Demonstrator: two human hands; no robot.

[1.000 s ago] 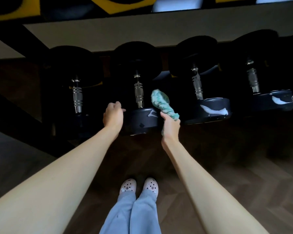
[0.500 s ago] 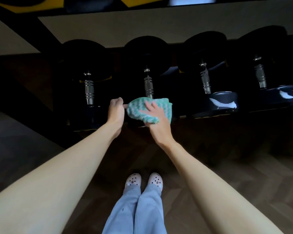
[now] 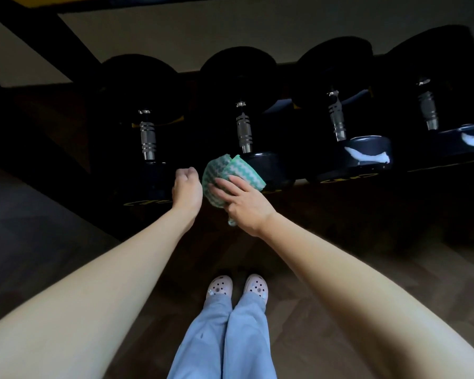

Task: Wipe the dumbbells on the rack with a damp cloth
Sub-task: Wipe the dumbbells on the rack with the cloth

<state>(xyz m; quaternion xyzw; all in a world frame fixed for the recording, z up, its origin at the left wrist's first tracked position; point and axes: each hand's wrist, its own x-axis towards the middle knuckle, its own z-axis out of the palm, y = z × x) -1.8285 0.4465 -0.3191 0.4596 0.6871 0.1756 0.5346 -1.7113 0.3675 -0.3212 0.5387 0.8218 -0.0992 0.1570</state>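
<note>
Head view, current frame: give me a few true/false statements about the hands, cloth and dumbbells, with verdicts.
1. The right hand presses the cloth on the second dumbbell from the left. True.
2. The left hand holds the cloth. False: it sits beside it, fingers curled.
3. The cloth is plain red. False: green-and-white patterned.
4. Four metal handles show on the rack. True.
5. The person wears black boots. False: pale clogs.

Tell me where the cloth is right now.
Head view, centre: the green-and-white cloth lies under the right hand, pressed on the near end of the second dumbbell from the left, beside the left hand.
</note>
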